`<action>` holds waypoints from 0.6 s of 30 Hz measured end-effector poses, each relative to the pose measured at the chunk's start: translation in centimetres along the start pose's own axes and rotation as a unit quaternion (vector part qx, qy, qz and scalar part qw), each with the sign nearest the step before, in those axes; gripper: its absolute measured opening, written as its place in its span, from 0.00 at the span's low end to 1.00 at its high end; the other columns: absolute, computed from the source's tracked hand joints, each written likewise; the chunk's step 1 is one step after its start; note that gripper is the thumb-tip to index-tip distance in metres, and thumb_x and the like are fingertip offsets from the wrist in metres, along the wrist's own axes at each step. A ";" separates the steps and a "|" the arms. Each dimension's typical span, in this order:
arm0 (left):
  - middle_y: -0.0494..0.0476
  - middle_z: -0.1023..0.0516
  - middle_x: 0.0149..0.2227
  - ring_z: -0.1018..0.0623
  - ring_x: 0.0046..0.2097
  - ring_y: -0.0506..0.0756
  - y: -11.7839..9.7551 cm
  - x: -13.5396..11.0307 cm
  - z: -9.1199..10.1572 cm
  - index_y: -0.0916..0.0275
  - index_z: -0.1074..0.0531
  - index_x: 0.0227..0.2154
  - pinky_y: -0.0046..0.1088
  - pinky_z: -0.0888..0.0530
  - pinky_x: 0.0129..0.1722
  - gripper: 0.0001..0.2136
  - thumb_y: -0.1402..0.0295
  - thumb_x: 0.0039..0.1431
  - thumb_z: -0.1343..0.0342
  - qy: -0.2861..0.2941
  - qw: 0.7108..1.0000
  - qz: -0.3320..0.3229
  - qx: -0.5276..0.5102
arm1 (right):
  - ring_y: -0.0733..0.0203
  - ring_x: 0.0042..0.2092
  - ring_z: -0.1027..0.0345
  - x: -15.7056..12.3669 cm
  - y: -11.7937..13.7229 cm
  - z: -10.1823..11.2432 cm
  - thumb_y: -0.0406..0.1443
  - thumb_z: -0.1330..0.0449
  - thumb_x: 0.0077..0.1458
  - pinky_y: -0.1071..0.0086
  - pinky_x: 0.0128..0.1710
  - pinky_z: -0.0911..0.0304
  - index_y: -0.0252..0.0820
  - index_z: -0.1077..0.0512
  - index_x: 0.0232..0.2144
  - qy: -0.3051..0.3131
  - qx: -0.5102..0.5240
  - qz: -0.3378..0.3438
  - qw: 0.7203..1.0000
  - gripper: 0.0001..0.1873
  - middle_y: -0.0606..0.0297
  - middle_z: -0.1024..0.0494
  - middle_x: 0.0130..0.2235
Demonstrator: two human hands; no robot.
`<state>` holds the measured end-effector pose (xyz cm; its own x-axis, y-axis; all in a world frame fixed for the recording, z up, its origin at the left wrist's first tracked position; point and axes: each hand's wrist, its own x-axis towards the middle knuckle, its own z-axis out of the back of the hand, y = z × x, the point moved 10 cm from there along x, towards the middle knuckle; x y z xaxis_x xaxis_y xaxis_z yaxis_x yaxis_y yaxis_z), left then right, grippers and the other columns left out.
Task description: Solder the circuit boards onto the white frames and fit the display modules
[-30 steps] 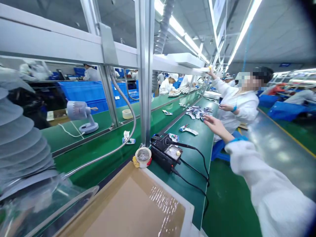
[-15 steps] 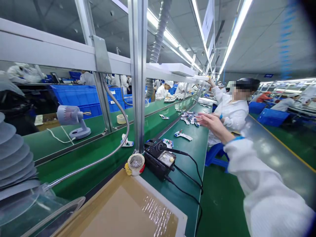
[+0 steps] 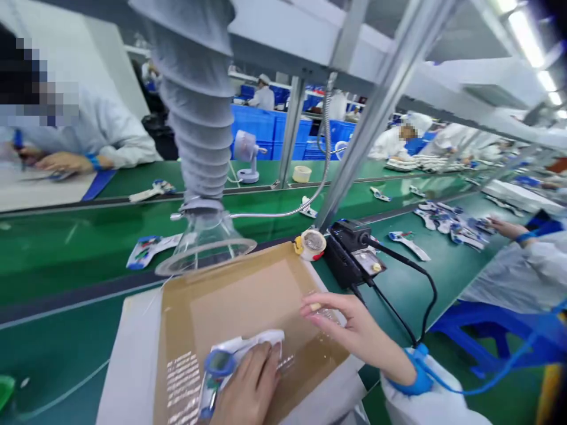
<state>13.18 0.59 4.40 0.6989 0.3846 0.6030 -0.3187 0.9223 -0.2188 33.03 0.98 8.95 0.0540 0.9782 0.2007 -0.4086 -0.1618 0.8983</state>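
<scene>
A white, gun-shaped handheld housing (image 3: 270, 336) with a round blue part and small wires inside lies on the brown taped board (image 3: 248, 265) in front of me. My left hand (image 3: 248, 383) lies over its handle with the fingers bent around it, hiding part of it. To the right, above the board's right side, my right hand (image 3: 354, 330) is loosely curved, thumb and forefinger apart. A small pale-yellow spot shows by its fingertips; I cannot make out what it is. A blue band circles the right wrist.
A black soldering station (image 3: 349, 254) with cables stands right of the board, beside a tape roll (image 3: 312, 243). A clear fume hood (image 3: 206, 245) hangs at the board's far edge. More housings (image 3: 447, 221) lie piled at right, near a co-worker's hand (image 3: 509, 227). Another person works at far left.
The view has swung left and down to the board. My right hand has come back from near the housing pile to above the board. My left hand and the housing under it are now visible.
</scene>
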 end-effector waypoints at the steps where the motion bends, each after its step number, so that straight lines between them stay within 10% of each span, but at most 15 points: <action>1: 0.58 0.16 0.48 0.16 0.47 0.57 -0.7 -0.6 0.4 0.59 0.25 0.56 0.28 0.17 0.45 0.15 0.70 0.76 0.55 0.002 1.000 -0.012 0.017 | 0.60 0.48 0.18 0.3 -0.2 -1.8 0.39 0.38 0.67 0.66 0.51 0.23 0.49 0.23 0.54 0.028 -0.005 -0.001 1.000 0.14 0.64 0.14 0.46; 7: 0.56 0.21 0.60 0.18 0.56 0.58 2.3 -2.0 6.6 0.52 0.39 0.70 0.33 0.19 0.57 0.23 0.69 0.75 0.53 0.046 0.994 0.093 0.023 | 0.52 0.68 0.34 0.2 -0.6 -10.5 0.37 0.30 0.60 0.53 0.68 0.35 0.50 0.38 0.68 0.170 -0.089 0.043 0.981 0.38 0.56 0.28 0.66; 10: 0.58 0.23 0.61 0.21 0.60 0.61 4.9 -1.8 6.0 0.54 0.33 0.67 0.37 0.20 0.58 0.21 0.62 0.73 0.48 0.113 0.985 0.131 -0.023 | 0.51 0.68 0.35 0.2 -0.7 -13.5 0.36 0.28 0.58 0.52 0.68 0.36 0.50 0.42 0.70 0.210 -0.097 0.079 0.970 0.43 0.54 0.28 0.66; 18: 0.57 0.18 0.56 0.17 0.55 0.60 7.4 -1.4 3.1 0.50 0.26 0.60 0.37 0.19 0.57 0.17 0.59 0.71 0.42 0.029 0.940 0.264 -0.216 | 0.54 0.59 0.24 0.9 -1.0 -12.9 0.41 0.32 0.62 0.60 0.60 0.27 0.53 0.36 0.68 0.142 -0.001 0.074 0.987 0.35 0.60 0.22 0.61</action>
<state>7.82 6.71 4.35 0.5548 0.7824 0.2829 -0.3499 0.5279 -0.7739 21.76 3.70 3.16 -0.2647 0.9407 0.2123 -0.3943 -0.3065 0.8663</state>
